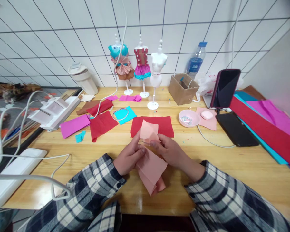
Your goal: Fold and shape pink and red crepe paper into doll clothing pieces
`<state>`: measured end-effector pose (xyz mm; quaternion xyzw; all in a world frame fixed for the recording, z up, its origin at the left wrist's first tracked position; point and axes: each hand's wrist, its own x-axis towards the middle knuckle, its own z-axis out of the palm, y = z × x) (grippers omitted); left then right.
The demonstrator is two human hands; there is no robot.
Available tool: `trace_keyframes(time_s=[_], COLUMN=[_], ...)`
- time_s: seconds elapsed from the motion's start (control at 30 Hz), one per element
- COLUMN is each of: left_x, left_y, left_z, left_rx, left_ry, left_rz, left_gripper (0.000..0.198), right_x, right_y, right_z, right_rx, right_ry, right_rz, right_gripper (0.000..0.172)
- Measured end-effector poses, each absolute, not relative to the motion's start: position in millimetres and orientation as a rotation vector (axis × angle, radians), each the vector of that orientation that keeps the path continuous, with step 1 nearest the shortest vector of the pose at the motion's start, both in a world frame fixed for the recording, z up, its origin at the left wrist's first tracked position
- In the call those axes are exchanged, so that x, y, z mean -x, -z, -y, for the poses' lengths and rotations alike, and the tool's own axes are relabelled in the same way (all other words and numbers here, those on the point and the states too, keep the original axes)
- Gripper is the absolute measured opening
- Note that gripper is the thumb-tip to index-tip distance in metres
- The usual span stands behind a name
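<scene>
A strip of pink crepe paper (pixel 152 166) is between my hands, its lower part folded and hanging toward the table's front edge. My left hand (pixel 128 158) pinches it from the left with thumb and fingers. From the right, my right hand (pixel 171 151) grips its upper part, fingers closed. Between the fingertips runs a thin pale line, too small to name. Just beyond the hands lies a red crepe paper piece (pixel 165 126), partly covered by the pink top. Farther back stand a bare white mini dress form (pixel 157 69) and two dressed ones, one in a red top (pixel 141 58).
Left are purple paper (pixel 74 125), red paper (pixel 102 125) and blue paper (pixel 125 116) with a ring, plus a power strip (pixel 60 112) and cables. Right are a bead bowl (pixel 187 121), cardboard box (pixel 182 93), propped phone (pixel 226 88), black phone (pixel 236 129) and long paper strips (pixel 263 125).
</scene>
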<state>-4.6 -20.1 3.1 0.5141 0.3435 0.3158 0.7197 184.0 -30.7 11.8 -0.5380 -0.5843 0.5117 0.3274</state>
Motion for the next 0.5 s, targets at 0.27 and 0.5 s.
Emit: trace_keyframes(time_s=[0.27, 0.5], left_x=[22.6, 23.3], left_y=[-12.0, -21.0], left_z=[8.5, 2.9], left_rx=[-1.817, -2.467], left_ry=[-0.525, -0.173], left_rz=[-0.826, -0.841], left_gripper=[0.055, 0.062], right_x=[-206.5, -222.3], right_y=[-25.3, -27.0], right_z=[26.8, 30.1], right_rx=[1.21, 0.998], right_ry=[-1.222, -1.293], right_rz=[1.326, 1.086], right_gripper=[0.036, 0.035])
